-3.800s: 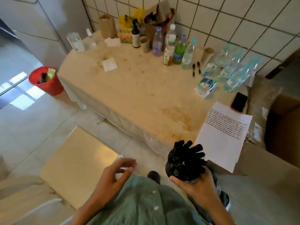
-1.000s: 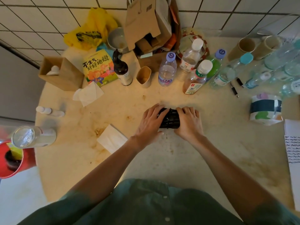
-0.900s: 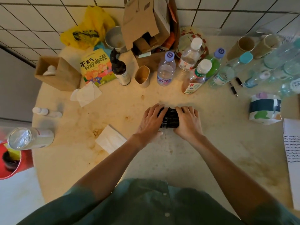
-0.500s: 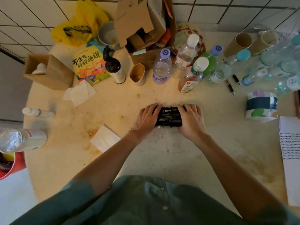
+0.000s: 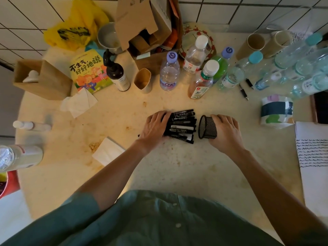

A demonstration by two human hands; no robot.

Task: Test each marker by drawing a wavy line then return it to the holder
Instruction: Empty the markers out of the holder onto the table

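Several black markers (image 5: pixel 182 126) lie in a loose bundle on the beige table (image 5: pixel 159 171), pointing left to right. My left hand (image 5: pixel 154 127) covers their left ends, fingers curled over the bundle. A black mesh holder (image 5: pixel 207 127) lies on its side just right of the markers, its open mouth facing them and nothing visible inside. My right hand (image 5: pixel 225 129) grips the holder from the right. A white sheet of paper (image 5: pixel 312 157) with several wavy black lines lies at the table's right edge.
Plastic bottles (image 5: pixel 169 72), paper cups (image 5: pixel 142 80), a pump bottle (image 5: pixel 116 73), a cardboard box (image 5: pixel 147 23) and a picture book (image 5: pixel 88 71) crowd the back. Tissues (image 5: pixel 107 150) lie left, two pens (image 5: pixel 243 92) and a tissue roll (image 5: pixel 276 110) right. A red bin (image 5: pixel 7 183) stands left.
The holder has been pulled to the right off the markers, which now lie out on the table. My hands, close together before, have moved apart.
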